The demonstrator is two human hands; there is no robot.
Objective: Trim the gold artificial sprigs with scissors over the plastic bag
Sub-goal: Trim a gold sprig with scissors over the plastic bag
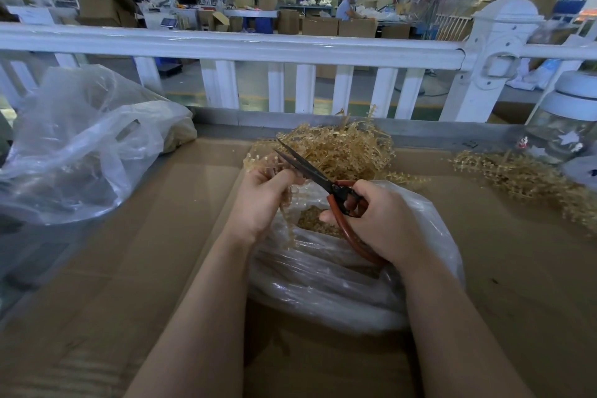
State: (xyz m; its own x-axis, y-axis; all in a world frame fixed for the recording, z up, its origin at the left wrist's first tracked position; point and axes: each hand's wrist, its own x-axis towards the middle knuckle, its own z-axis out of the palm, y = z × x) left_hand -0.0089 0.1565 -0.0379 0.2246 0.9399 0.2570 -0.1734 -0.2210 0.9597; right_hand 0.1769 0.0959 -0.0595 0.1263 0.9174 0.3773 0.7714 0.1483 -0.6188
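Right hand (378, 220) gripping scissors (310, 171), blades up-left.

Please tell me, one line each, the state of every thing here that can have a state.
Red-handled scissors: blades open, held by right hand.
Gold artificial sprig: gripped by left hand.
Clear plastic bag: open, gold trimmings inside.
Large crumpled plastic bag: open, lying at far left.

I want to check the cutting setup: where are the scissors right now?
In the head view the scissors are at centre, red handles in the right hand, open blades pointing up-left toward the sprig in the left hand, above the plastic bag.
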